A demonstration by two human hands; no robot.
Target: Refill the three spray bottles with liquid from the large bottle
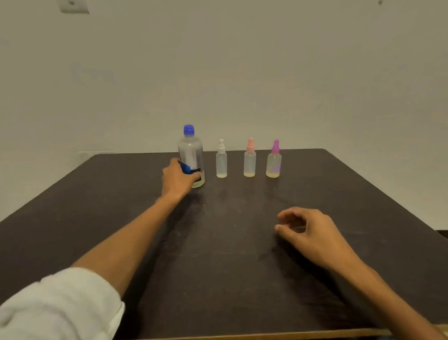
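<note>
The left hand point(178, 178) is wrapped around the low part of the large bottle point(191, 156), with fingers curled on its blue label. The right hand point(306, 230) hangs just over the table point(222, 272), fingers loosely bent, holding nothing.

The large bottle stands at the far side of the table, at the left end of a row. Beside it stand the white-top spray bottle point(221, 161), the peach-top spray bottle point(249, 159) and the pink-top spray bottle point(274, 161) — all upright, with gaps between them.

To do this step well, I think the hand should hold firmly and lift straight up, so the bottle does not bump the small one next to it. The blue cap point(189, 129) is on, so the free hand will likely need to twist it off.

The bottles look like clear, smooth plastic — round and thin, so a hard squeeze could dent them. Each small one shows only a little pale yellow liquid at the bottom. The table is dark, flat and a bit scuffed.
</note>
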